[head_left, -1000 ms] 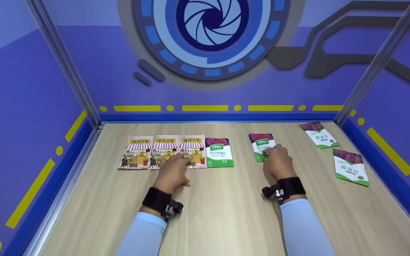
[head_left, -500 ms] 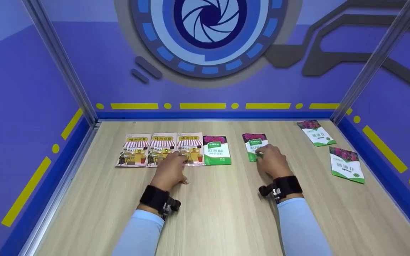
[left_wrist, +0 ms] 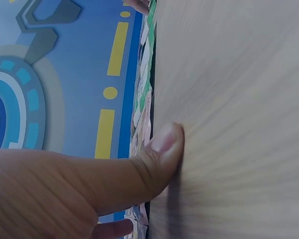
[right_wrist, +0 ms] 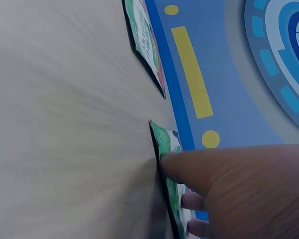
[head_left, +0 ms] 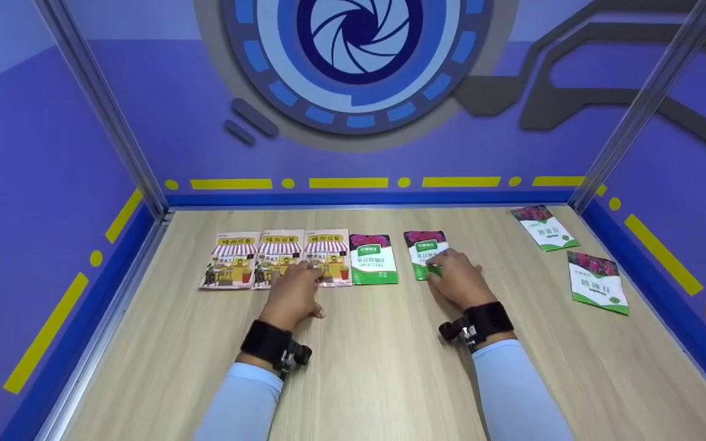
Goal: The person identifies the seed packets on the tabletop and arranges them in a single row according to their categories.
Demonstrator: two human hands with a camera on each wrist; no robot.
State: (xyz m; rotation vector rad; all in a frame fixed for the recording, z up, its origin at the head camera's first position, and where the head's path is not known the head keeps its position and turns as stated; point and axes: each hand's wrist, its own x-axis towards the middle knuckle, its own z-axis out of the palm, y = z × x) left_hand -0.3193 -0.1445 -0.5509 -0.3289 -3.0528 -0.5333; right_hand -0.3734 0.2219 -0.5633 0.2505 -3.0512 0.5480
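Three pink seed packets with a striped-awning shop picture lie side by side at the left, with a green-and-white flower packet against their right end. My left hand rests over the middle and right pink packets, its thumb out to the side by the tabletop. To the right, across a narrow gap, lies a second green-and-white flower packet. The right hand presses on this packet's lower right part. In the right wrist view its thumb touches the packet's green near edge, fingers beyond.
Two more flower packets lie askew at the right, one farther back and one nearer. Blue-purple panels close off the back and sides of the wooden table. Each wrist wears a black camera strap.
My right hand has slid its flower packet left, narrowing the gap to the row, and the packet stands straighter. The left hand stays on the pink packets. The head view has shifted slightly.
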